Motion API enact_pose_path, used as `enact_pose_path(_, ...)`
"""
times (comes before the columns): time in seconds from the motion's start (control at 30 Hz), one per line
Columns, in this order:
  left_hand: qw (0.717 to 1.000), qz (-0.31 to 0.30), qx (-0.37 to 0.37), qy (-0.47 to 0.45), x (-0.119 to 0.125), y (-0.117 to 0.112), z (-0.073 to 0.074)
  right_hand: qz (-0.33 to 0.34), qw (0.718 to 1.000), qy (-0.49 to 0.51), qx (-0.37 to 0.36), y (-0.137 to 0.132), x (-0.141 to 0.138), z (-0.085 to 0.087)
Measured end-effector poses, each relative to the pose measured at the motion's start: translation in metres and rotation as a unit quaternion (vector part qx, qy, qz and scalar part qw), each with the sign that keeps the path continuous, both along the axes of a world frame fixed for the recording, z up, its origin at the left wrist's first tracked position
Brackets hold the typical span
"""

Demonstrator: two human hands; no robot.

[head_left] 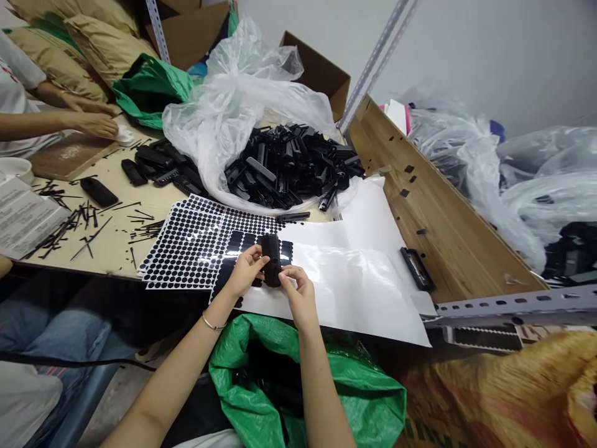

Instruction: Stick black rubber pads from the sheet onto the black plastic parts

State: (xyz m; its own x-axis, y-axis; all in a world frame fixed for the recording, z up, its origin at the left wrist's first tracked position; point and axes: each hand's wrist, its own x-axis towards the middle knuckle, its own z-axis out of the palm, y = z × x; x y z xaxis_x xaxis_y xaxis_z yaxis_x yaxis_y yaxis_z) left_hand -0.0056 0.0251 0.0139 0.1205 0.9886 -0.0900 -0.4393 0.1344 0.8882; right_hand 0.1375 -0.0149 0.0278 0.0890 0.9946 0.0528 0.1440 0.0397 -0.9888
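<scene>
Between my two hands I hold a black textured plastic part [271, 260], roughly upright, above the sticker sheets. My left hand [247, 269] pinches its left side. On the lower right side, the thumb and fingers of my right hand [298, 292] grip it. Beneath lies a white sheet with black oval stickers [240, 241], partly hidden by my hands. To its left are stacked sheets of round black stickers [186, 242]. A large heap of black plastic parts [289, 165] spills from a clear plastic bag [205, 118] behind.
An open green woven bag [368, 398] sits below the table edge under my forearms. A wooden board [420, 205] rises at the right, with a black part [417, 269] beside it. Loose black strips [88, 224] lie at left, where a co-worker's hands [96, 118] work over a brown board.
</scene>
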Motion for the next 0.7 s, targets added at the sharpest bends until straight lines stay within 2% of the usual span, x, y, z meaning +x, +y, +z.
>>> enact_pose_path(0.33, 1.000, -0.004, 0.010, 0.013, -0.0002, 0.0009, -0.0038, 0.025, 0.999, -0.024, 0.008, 0.0003, 0.0021, 0.0014)
enact_pose_path(0.47, 1.000, -0.010, 0.010, 0.013, -0.0006, 0.0013, -0.0054, 0.034, 0.999, 0.000, -0.009, 0.0002, 0.0039, -0.0019)
enact_pose_path(0.7, 1.000, -0.016, 0.006, 0.021, 0.0004, 0.0014, -0.0024, 0.018, 1.000, 0.016, -0.005, -0.0007, 0.0028, -0.0051)
